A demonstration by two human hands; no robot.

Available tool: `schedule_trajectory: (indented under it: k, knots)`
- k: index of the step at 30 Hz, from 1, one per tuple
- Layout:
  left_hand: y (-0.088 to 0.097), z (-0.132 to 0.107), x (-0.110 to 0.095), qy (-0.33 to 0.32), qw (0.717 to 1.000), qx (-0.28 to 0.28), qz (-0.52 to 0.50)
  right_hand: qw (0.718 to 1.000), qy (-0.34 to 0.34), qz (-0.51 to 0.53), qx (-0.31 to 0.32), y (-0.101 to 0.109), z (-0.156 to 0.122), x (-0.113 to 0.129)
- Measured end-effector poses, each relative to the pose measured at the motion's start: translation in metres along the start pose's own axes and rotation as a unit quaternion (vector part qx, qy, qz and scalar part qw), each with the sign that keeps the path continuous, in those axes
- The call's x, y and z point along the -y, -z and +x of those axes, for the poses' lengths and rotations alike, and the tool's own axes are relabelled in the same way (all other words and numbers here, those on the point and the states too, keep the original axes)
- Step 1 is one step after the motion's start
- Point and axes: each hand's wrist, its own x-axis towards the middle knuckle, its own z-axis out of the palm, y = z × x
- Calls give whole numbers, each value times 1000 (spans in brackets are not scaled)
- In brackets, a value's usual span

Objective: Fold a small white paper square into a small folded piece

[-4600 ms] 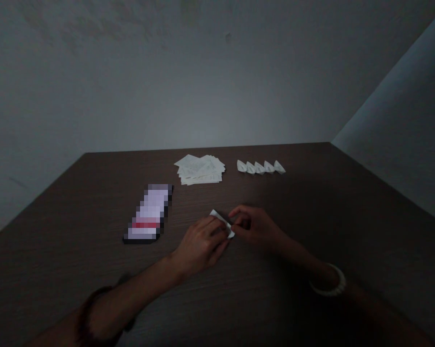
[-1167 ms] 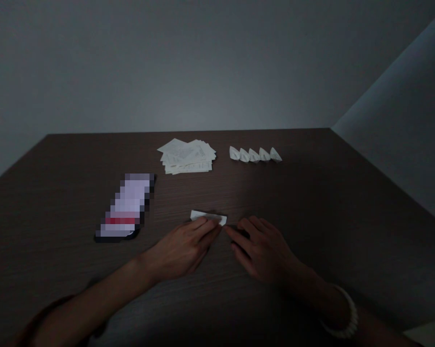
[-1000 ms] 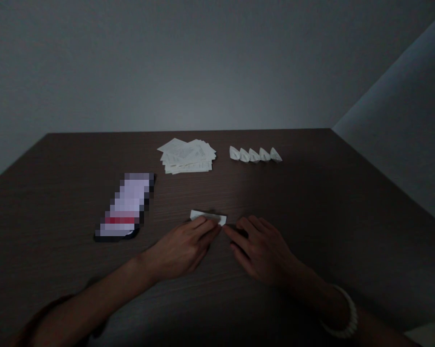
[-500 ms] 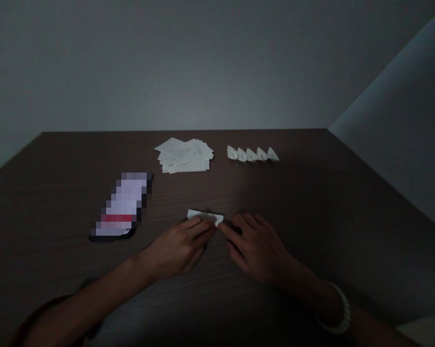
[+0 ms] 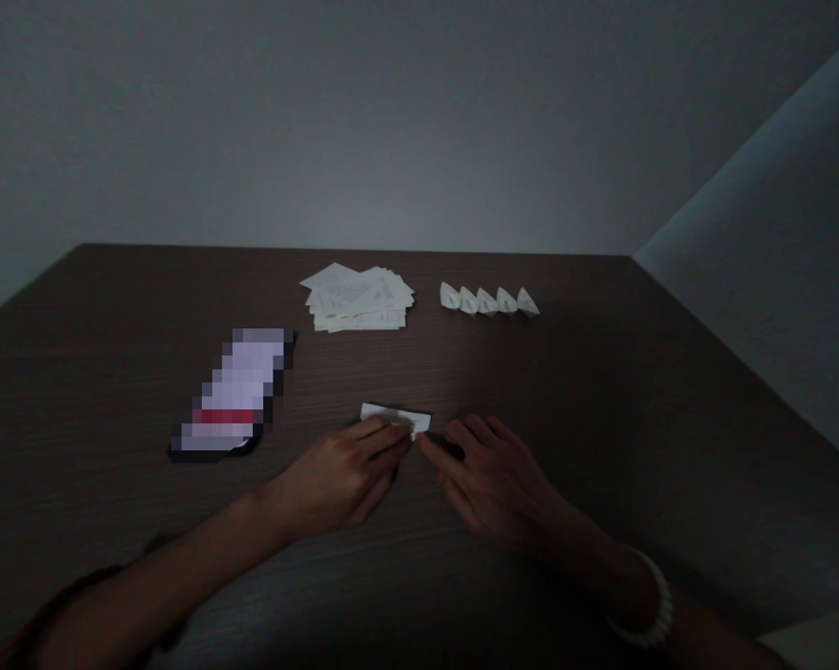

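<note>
A small folded paper [image 5: 395, 418] lay flat on the dark bench [image 5: 601, 391], well in front of the stack of loose sheets [image 5: 358, 298] and slightly to the right of it. The left hand [image 5: 342, 475] rested palm down in front of the stack, its fingers stretched out and laid over the near edge of the folded paper, pressing it to the bench and not pinching it. The right hand [image 5: 493, 475], also palm down with fingers loosely spread, lay further to the right of the stack; its forefinger reached the right end of the folded paper, though in the dim light it was hard to tell whether the tip touched the paper or only the bench beside it. A pale bracelet [image 5: 646, 605] circled the right wrist. Just to the right of the stack stood a row of five small folded paper shapes [image 5: 489, 300], close together in a line. In front and to the left of the stack lay a flat blurred-out rectangular object [image 5: 233, 395], well apart from both hands
</note>
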Motion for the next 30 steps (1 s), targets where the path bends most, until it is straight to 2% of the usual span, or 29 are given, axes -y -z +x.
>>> schedule_trajectory:
  k: [8,16,21,25,26,28,30]
  knots:
    - [-2,-2,0,3,1000,-10,1,1000,0,4,18,2,1,-1]
    - [-2,-3,3,-14,1000,-19,6,1000,4,6,2,-1,0,-2]
    - [-1,-8,5,-23,997,-76,-19,994,-24,96,-50,-6,-2,-8]
    - [8,-9,10,34,980,-182,-67,970,-88,192,-118,-10,2,-18]
    - [10,-8,12,56,977,-193,-73,965,-104,206,-124,-10,5,-20]
    - [15,-6,17,132,976,-163,-65,962,-122,216,-116,-11,11,-23]
    - [16,-4,21,176,975,-119,-71,964,-121,209,-111,-12,18,-25]
